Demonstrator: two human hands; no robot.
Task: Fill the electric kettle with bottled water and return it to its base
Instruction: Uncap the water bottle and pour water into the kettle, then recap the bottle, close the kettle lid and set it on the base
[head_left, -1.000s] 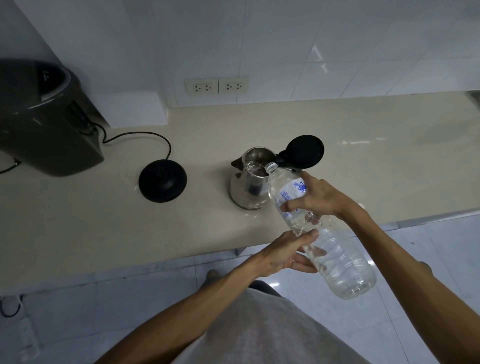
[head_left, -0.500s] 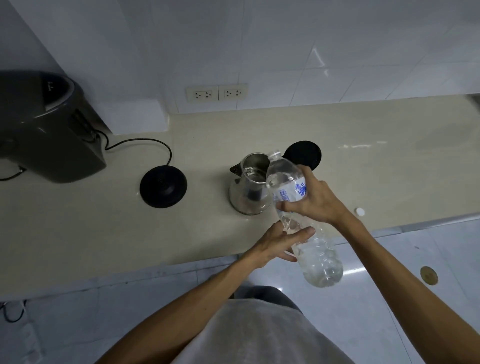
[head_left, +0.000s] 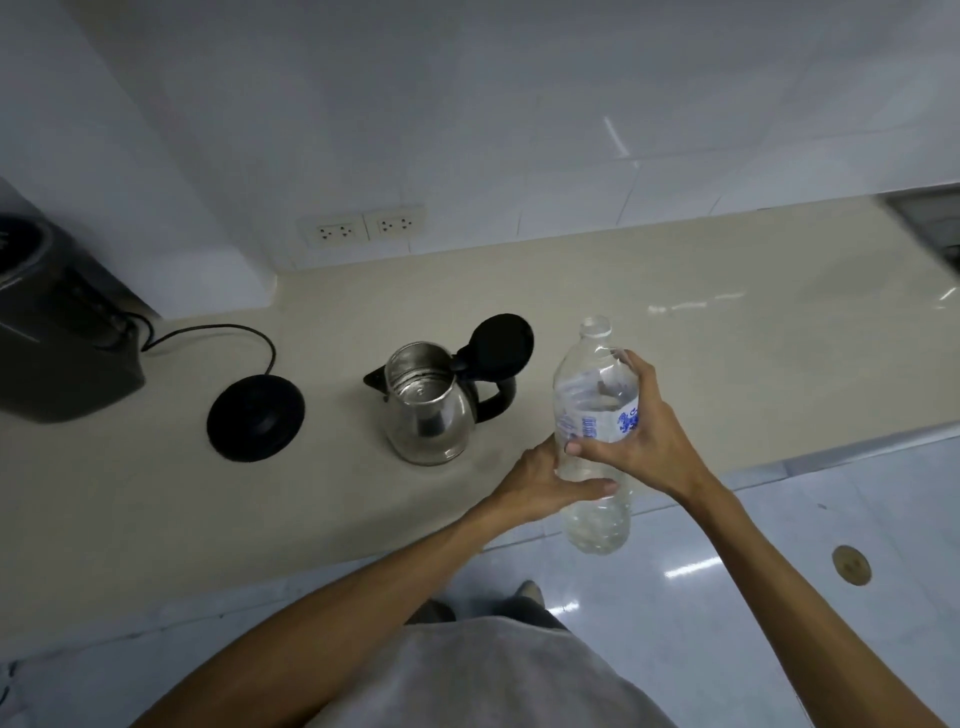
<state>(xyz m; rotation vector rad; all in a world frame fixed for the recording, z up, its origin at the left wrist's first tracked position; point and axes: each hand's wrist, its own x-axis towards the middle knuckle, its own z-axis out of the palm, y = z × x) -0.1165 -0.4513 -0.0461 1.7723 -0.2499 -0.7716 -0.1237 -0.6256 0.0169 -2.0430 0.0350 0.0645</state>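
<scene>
**Bottle upright by the front edge, kettle open and waiting off its base**

Nearest, at the front edge of the pale beige stone counter (head_left: 727, 332), both hands are closed on the clear plastic water bottle with a blue-printed label (head_left: 595, 415). The right hand (head_left: 644, 441) wraps the labelled middle, thumb across the front; the left hand (head_left: 540, 480) cups the lower body from the side, fingers pressed to the plastic. The bottle stands nearly upright, uncapped mouth on top, its base hanging past the front edge over the floor. Little water seems left inside, though the clear walls make that hard to judge.

Just beyond and to the left, the round stainless-steel electric kettle with a black handle (head_left: 428, 410) sits on the counter with its black hinged lid (head_left: 501, 345) tipped fully back. Whether it holds enough water cannot be read from here.

Further left, well apart from the kettle, lies the flat black round power base (head_left: 255, 418), its cord running back toward the dark grey appliance (head_left: 57, 338) at the left end.

The step in hand looks like setting the bottle aside. It is best stood well in from the front edge, clear of the kettle's handle, before either hand lets go; then the lid should be shut, and the kettle lifted level and lowered squarely onto the base's centre.
</scene>
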